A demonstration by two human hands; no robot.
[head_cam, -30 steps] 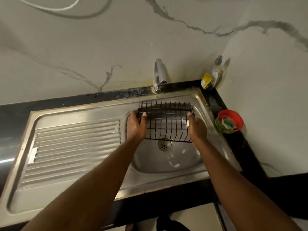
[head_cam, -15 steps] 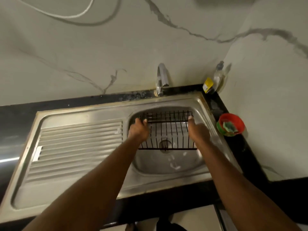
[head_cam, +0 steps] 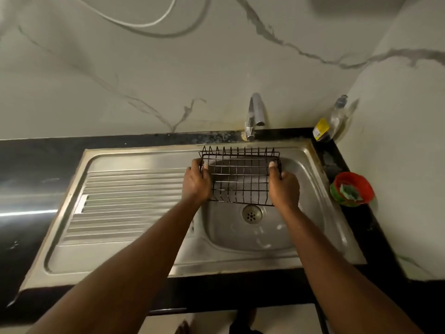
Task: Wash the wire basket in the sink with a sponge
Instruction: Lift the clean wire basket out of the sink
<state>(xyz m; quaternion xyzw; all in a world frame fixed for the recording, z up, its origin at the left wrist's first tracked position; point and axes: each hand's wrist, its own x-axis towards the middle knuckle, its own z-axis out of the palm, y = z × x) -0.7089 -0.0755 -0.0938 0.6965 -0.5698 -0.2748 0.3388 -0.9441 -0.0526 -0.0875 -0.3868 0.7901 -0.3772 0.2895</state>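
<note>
You hold the black wire basket (head_cam: pixel 240 179) by its 2 short ends over the sink (head_cam: pixel 262 239) basin, in front of the tap (head_cam: pixel 255 114) and just behind the drain (head_cam: pixel 252 214); whether it touches the steel cannot be told. Your left hand (head_cam: pixel 196 183) curls round the left end and your right hand (head_cam: pixel 284 186) round the right end, each thumb hooked over the top rim wire. The green sponge (head_cam: pixel 349 192) lies in a red bowl (head_cam: pixel 361 180) on the black counter right of the sink, well apart from both hands, with a clear bottle (head_cam: pixel 333 121) in the corner behind it.
</note>
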